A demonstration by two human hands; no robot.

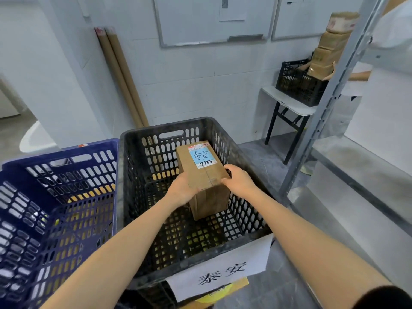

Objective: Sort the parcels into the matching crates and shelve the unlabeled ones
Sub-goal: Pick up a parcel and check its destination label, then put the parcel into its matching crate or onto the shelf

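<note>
Head view: two bare hands are holding a taped cardboard parcel (204, 175) inside a black crate (124, 175).

The left hand (181, 189) is cupping the parcel's left side and the right hand (237, 180) is curling its fingers over the top right edge, so both are gripping it firmly. The parcel is sitting upright towards the crate's far right corner; whether it is touching the crate floor cannot be told. Its blue label (201, 155) is showing the same two handwritten characters as the paper sign (223, 270) hanging on the crate's near wall, so this looks like the matching crate. A blue crate (55, 197) is standing just beside it on the left. To finish well, the hands should be easing the parcel down flat, label up, letting go only once it is resting.
</note>
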